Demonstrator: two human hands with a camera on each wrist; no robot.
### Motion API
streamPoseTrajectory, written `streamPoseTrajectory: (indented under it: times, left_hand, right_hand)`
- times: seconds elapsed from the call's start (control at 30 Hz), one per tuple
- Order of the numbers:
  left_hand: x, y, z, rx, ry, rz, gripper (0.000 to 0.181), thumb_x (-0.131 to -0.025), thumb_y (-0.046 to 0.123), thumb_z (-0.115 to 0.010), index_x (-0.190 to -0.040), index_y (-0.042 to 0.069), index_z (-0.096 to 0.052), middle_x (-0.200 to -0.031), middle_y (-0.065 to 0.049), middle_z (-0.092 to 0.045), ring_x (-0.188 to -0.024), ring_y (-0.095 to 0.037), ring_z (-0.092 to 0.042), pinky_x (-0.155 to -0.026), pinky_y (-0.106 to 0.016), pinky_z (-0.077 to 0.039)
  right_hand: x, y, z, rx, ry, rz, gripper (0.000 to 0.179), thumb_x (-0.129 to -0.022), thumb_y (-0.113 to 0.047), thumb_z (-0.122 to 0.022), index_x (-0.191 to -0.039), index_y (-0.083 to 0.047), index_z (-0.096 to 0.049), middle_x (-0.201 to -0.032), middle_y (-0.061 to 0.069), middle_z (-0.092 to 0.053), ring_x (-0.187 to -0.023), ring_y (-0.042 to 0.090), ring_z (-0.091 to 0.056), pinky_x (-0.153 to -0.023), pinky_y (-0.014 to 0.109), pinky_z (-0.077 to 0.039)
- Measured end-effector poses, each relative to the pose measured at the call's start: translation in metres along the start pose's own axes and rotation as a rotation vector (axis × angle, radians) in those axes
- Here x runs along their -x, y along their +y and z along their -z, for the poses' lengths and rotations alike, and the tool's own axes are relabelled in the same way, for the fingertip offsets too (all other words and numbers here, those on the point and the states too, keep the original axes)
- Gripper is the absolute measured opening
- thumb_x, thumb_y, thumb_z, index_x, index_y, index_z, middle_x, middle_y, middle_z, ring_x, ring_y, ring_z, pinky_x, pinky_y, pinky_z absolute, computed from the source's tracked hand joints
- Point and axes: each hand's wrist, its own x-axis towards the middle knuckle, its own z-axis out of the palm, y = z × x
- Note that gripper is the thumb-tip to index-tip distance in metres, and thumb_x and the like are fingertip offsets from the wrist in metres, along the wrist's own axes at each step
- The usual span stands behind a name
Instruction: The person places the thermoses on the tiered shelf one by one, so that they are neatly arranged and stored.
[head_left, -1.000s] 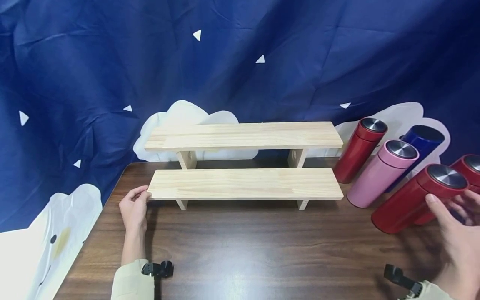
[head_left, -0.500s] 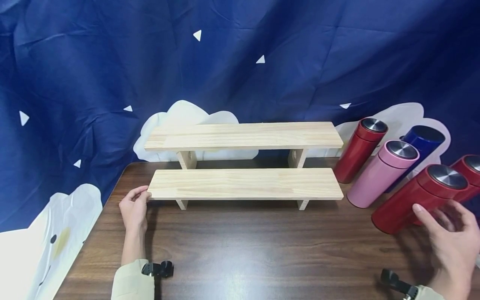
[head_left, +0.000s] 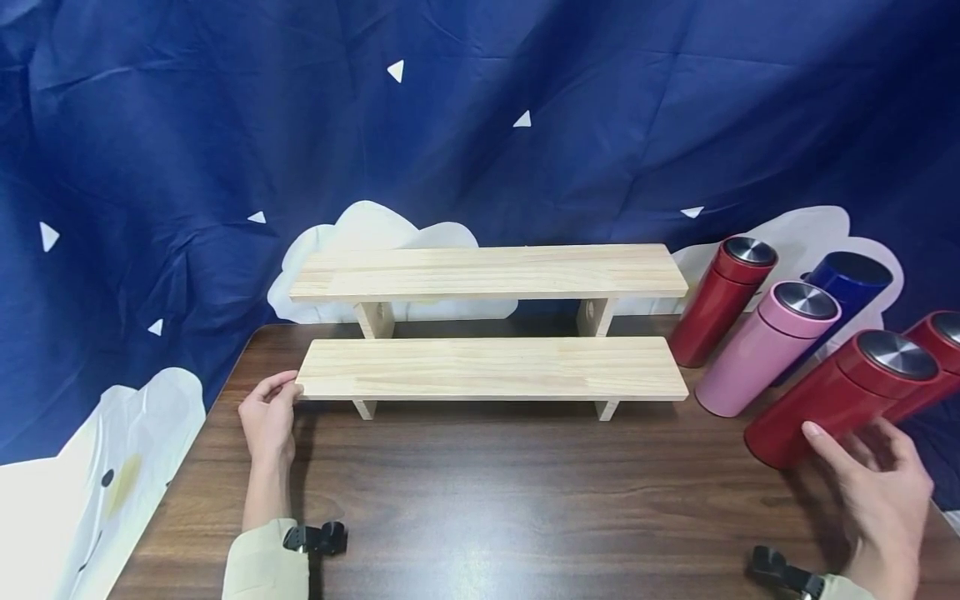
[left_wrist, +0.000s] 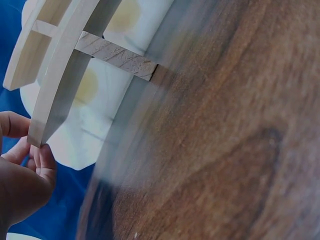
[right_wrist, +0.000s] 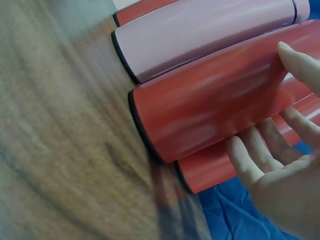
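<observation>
Red and upright on the tabletop [head_left: 480, 500], the near flask [head_left: 825, 400] is flanked by the thumb and fingers of the half-spread right hand [head_left: 873, 492], contact unclear; it would be best gripped evenly, clear of the red flask [head_left: 937, 354] beyond the fingers; the end of the lower shelf [head_left: 487, 368] is pinched by the left hand [head_left: 267, 421]; the right hand has been lowered since a second ago, the flask unmoved.
</observation>
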Motion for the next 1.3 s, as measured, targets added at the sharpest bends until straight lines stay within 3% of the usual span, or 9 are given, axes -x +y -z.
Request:
streamPoseTrajectory:
  times: [0.17, 0.33, 0.53, 0.77, 0.93, 1.07, 1.3]
  left_hand:
    - [0.000, 0.000, -0.002, 0.016, 0.004, -0.001, 0.028, -0.084, -0.012, -0.062, -0.111, -0.017, -0.067, -0.076, 0.005, -0.062, -0.068, -0.007, -0.055, -0.065, -0.017, -0.049]
    - [-0.003, -0.003, 0.001, 0.039, 0.003, 0.002, 0.028, -0.084, -0.012, -0.062, -0.111, -0.017, -0.067, -0.077, 0.005, -0.063, -0.070, -0.008, -0.055, -0.065, -0.016, -0.049]
    - [-0.005, -0.002, 0.002, 0.044, 0.006, 0.001, 0.027, -0.084, -0.012, -0.062, -0.111, -0.016, -0.067, -0.075, 0.005, -0.063, -0.068, -0.006, -0.056, -0.064, -0.016, -0.050]
    - [-0.001, 0.000, -0.001, 0.039, 0.012, 0.016, 0.025, -0.084, -0.013, -0.062, -0.108, -0.015, -0.069, -0.075, 0.005, -0.063, -0.068, -0.007, -0.055, -0.064, -0.017, -0.049]
    - [0.000, -0.001, 0.000, 0.056, 0.007, 0.019, 0.025, -0.083, -0.014, -0.062, -0.107, -0.015, -0.069, -0.075, 0.004, -0.065, -0.068, -0.007, -0.056, -0.064, -0.016, -0.049]
    - [0.000, -0.002, 0.000, 0.057, 0.003, 0.021, 0.025, -0.083, -0.014, -0.062, -0.107, -0.015, -0.069, -0.075, 0.004, -0.065, -0.068, -0.007, -0.056, -0.064, -0.016, -0.049]
    - [-0.001, -0.002, 0.001, 0.044, 0.008, 0.019, 0.025, -0.083, -0.014, -0.062, -0.108, -0.015, -0.069, -0.076, 0.004, -0.063, -0.069, -0.007, -0.055, -0.064, -0.016, -0.048]
  right_hand:
    - [-0.004, 0.006, 0.001, 0.010, -0.035, -0.013, 0.082, -0.073, 0.010, -0.085, -0.142, -0.022, -0.055, -0.134, -0.009, -0.057, -0.118, 0.003, -0.056, -0.071, 0.004, -0.046]
    - [-0.007, 0.014, 0.001, 0.018, -0.051, -0.011, 0.083, -0.071, 0.013, -0.085, -0.140, -0.022, -0.056, -0.126, -0.012, -0.059, -0.112, 0.003, -0.057, -0.072, 0.004, -0.046]
    - [-0.007, 0.020, -0.003, 0.077, -0.043, 0.043, 0.086, -0.071, 0.010, -0.087, -0.144, -0.023, -0.054, -0.130, -0.009, -0.058, -0.112, 0.003, -0.056, -0.079, 0.004, -0.042]
    - [-0.006, 0.021, -0.003, 0.058, -0.015, 0.072, 0.083, -0.070, 0.010, -0.087, -0.140, -0.022, -0.058, -0.132, -0.006, -0.060, -0.110, 0.003, -0.058, -0.079, 0.004, -0.043]
    - [-0.003, 0.025, -0.003, 0.072, 0.015, 0.157, 0.079, -0.068, 0.009, -0.089, -0.137, -0.018, -0.062, -0.124, -0.007, -0.064, -0.106, 0.003, -0.060, -0.086, 0.006, -0.045]
    - [-0.001, 0.025, -0.003, 0.074, 0.037, 0.238, 0.075, -0.065, 0.010, -0.089, -0.132, -0.017, -0.067, -0.115, -0.009, -0.067, -0.098, 0.001, -0.062, -0.083, 0.007, -0.047]
    - [0.000, 0.018, -0.007, -0.106, -0.011, 0.348, 0.070, -0.059, 0.023, -0.085, -0.122, -0.007, -0.072, -0.102, -0.004, -0.073, -0.087, 0.006, -0.068, -0.071, 0.008, -0.051]
